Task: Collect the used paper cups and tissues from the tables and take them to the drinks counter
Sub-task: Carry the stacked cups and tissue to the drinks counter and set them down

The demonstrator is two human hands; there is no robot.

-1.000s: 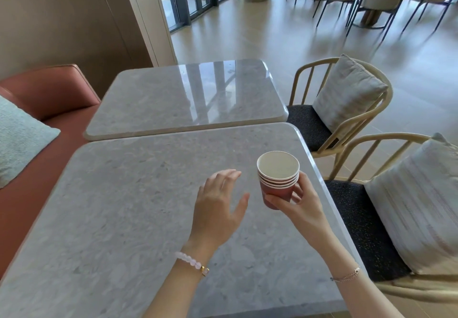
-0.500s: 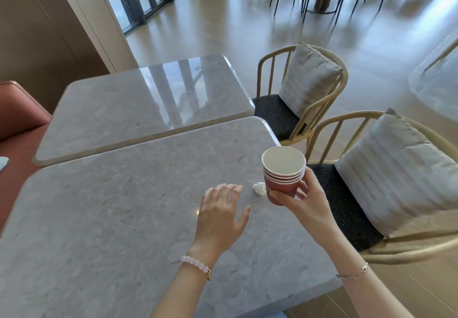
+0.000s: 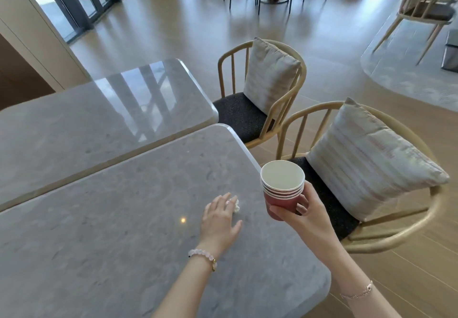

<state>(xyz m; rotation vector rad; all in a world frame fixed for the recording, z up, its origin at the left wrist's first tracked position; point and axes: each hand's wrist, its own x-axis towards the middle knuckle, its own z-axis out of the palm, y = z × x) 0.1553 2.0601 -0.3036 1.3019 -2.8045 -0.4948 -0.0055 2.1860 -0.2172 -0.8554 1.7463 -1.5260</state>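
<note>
Head view. Operator: My left hand [image 3: 219, 221] lies low over the near table [image 3: 111, 231], fingers straight and a little spread, holding nothing. The fingertips are at the crumpled tissue [image 3: 237, 205], near the table's right edge. I cannot tell if they press it already. My right hand [image 3: 306, 218] is wrapped round the stack of paper cups [image 3: 282, 189], upright, just past that edge, above the gap to the near chair [image 3: 334, 208].

Helper: How will you take the tissue?

Operator: I think I should curl the fingers over it and pinch it against the thumb, not sweep it. It is light, and a push to the right could send it over the edge. Then I would drop it into the top cup, which looks empty.

Helper: And room to go?

Operator: The far table [image 3: 99, 109] stands just beside the near one, on its far side. The near chair and the far chair [image 3: 240, 117] close the right side. Beyond them the floor [image 3: 173, 32] is open. The drinks counter I do not see.
</note>
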